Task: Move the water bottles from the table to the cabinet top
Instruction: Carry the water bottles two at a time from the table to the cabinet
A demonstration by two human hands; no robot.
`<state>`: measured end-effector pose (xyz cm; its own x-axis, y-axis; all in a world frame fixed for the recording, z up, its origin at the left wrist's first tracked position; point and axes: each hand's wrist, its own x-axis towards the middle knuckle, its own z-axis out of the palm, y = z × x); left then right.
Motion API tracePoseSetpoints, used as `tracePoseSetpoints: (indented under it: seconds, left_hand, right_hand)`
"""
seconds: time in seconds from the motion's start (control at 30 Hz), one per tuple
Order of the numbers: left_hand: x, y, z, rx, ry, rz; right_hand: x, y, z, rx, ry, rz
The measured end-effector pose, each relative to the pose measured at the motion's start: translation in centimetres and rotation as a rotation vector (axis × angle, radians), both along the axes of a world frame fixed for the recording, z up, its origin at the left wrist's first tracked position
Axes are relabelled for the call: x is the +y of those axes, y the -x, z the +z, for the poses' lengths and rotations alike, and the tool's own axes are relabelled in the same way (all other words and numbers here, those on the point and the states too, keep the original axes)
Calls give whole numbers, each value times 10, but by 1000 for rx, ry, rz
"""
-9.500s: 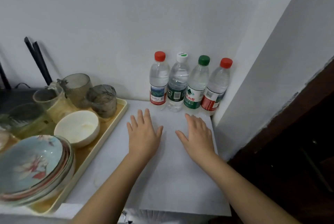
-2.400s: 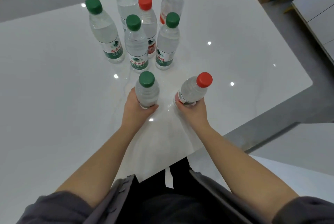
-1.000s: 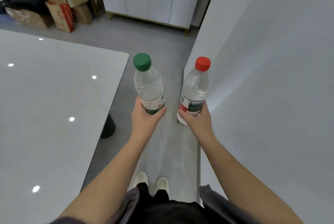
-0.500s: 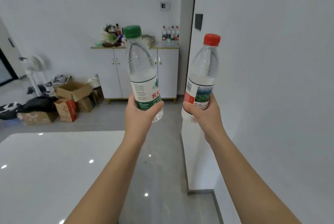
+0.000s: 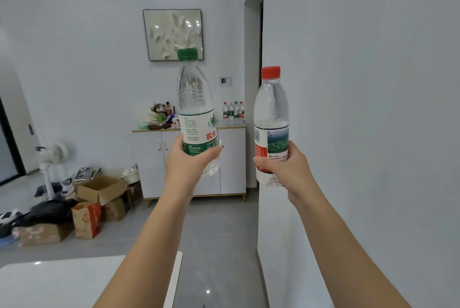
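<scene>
The left hand [image 5: 185, 165] grips a green-capped bottle [image 5: 195, 108] and the right hand [image 5: 281, 168] a red-capped bottle [image 5: 271, 108], both upright in the air before a white cabinet [image 5: 149, 158] whose top carries a row of bottles [image 5: 233, 110].

White walls [image 5: 87, 34], framed artwork [image 5: 173, 34], grey floor [image 5: 219, 233], white cabinet [image 5: 232, 163], cardboard boxes [image 5: 99, 189], standing fan [image 5: 53, 156] at left
</scene>
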<state>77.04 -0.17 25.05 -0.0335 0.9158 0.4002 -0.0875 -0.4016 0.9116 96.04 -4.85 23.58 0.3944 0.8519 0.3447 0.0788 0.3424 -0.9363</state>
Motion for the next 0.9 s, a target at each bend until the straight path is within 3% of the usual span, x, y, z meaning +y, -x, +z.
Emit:
tracePoseSetpoints:
  seconds: [0.9]
  left_hand:
    - [93,-6,-7,14,75,-90]
  right_hand:
    - [94,6,0,-10,-14,-30]
